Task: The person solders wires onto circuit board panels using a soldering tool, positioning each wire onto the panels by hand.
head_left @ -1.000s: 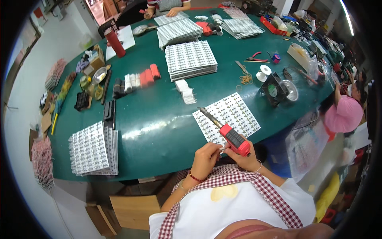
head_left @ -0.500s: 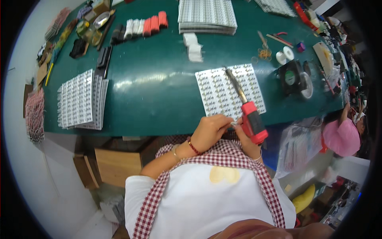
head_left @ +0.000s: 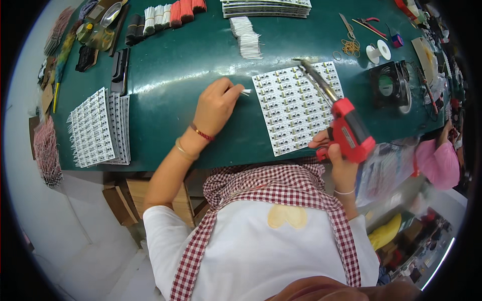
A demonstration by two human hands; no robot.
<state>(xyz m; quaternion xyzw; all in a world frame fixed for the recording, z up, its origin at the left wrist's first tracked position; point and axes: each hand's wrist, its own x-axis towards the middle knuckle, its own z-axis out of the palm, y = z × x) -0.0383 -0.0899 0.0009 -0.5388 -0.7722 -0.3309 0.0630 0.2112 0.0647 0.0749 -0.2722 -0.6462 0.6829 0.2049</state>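
Note:
My left hand [head_left: 215, 108] is raised over the green table [head_left: 165, 120], its fingertips pinched on a few short white wires [head_left: 245, 92]. My right hand [head_left: 337, 153] grips a red and black soldering gun [head_left: 354, 128] by its handle. The gun's long metal tip points away from me, over a white circuit board sheet [head_left: 293, 113] covered in rows of small components. This sheet lies flat between my hands, slightly turned. Beyond it sits a bundle of white wires [head_left: 247, 40].
At the left stand tilted circuit sheets [head_left: 93, 130]; another stack [head_left: 266, 9] lies at the far edge. Black, white and red wire bundles [head_left: 163, 17] lie far left. To the right are a black fan [head_left: 385, 85], a white spool [head_left: 378, 51], rubber bands [head_left: 350, 47] and pliers [head_left: 370, 20].
My left hand has parted from the right and moved left and forward with the white wires. My right hand has moved right with the soldering gun, now gripping its handle. The view has shifted.

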